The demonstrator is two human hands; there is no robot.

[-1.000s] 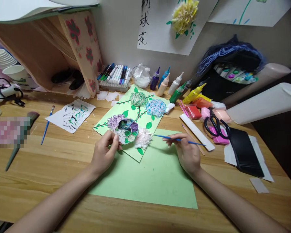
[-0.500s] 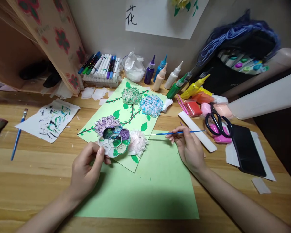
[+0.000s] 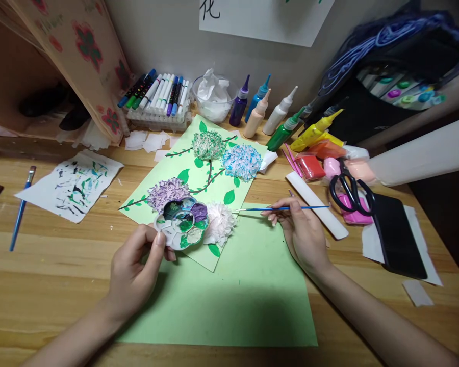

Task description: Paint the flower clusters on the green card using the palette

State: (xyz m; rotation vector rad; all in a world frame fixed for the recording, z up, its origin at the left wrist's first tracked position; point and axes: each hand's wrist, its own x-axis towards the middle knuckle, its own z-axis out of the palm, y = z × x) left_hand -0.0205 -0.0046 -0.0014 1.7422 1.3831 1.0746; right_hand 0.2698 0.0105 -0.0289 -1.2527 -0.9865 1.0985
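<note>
My left hand (image 3: 141, 267) pinches the near rim of a flower-shaped paint palette (image 3: 171, 233) with purple, green, white and dark paint in its wells. In my right hand (image 3: 302, 237) lies a thin blue paintbrush (image 3: 270, 208), its tip by the edge of a pale pink paper flower (image 3: 219, 224). That flower is on a light green card (image 3: 160, 186) with painted branches and leaves. Purple (image 3: 168, 192), green-white (image 3: 207, 146) and blue-pink (image 3: 241, 161) flowers are also on the card. The palette hides part of the card and borders the purple flower. A larger green sheet (image 3: 214, 311) lies beneath.
Paint bottles (image 3: 257, 114) stand along the wall beside a tub of tissue (image 3: 213, 99) and a marker rack (image 3: 158, 120). Scissors (image 3: 350, 191), clay packets (image 3: 309, 167) and a phone (image 3: 398, 235) lie to the right. At left are a paint-smeared paper (image 3: 78, 186) and another brush (image 3: 22, 214).
The view has tilted slightly downward, so the wall sheet shows less. Both hands keep their holds on the palette and paintbrush, with almost no movement over the card.
</note>
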